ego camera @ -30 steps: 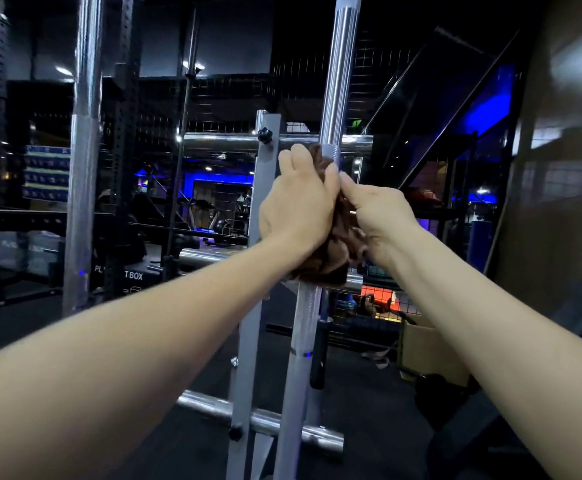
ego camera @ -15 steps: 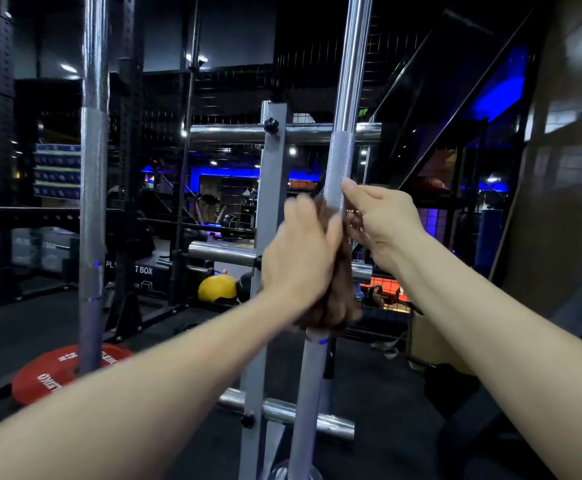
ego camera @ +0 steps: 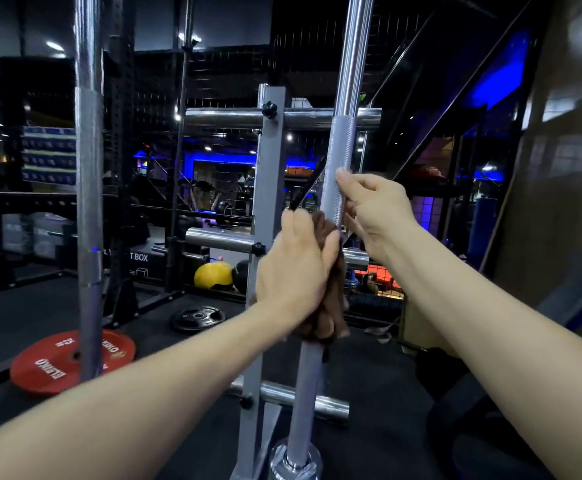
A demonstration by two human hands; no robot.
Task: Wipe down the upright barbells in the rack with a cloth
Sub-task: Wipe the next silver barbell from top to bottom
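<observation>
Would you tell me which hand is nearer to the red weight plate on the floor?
Left. The left hand is above-right of the red plate; the right hand is higher, farther right.

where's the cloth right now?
Head view, centre: the brown cloth is wrapped round the nearer upright barbell, gripped by the left hand, just below the right hand.

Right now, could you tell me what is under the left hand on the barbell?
A brown cloth shows around the left hand, wrapped on the barbell. The shaft beneath the cloth is covered and cannot be seen.
</observation>
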